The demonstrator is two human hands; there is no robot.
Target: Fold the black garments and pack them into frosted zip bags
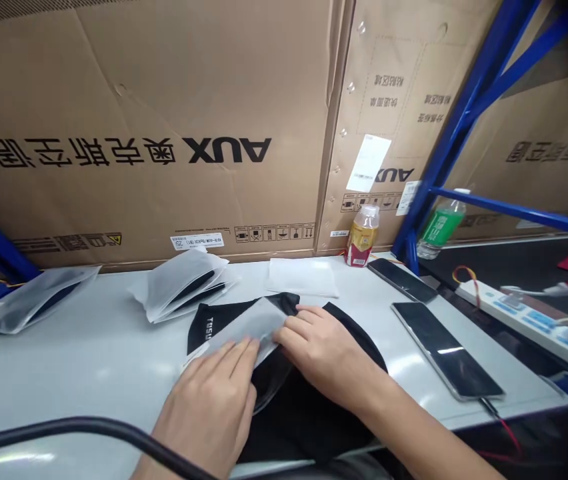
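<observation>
A frosted plastic bag lies slantwise over black fabric items on the white table. My left hand grips the bag's lower left part, fingers together on top of it. At the bag's right edge, the curled fingers of my right hand pinch the plastic. Beneath the bag, a black cloth piece shows white lettering, partly covered. More black cloth spreads under both hands toward the table's front edge. What is inside the bag is partly hidden by my hands.
Several filled frosted bags stand behind on the left. A flat white packet, a drink bottle and two phones sit farther back and right. A black cable crosses before my left wrist. Large cartons wall off the back.
</observation>
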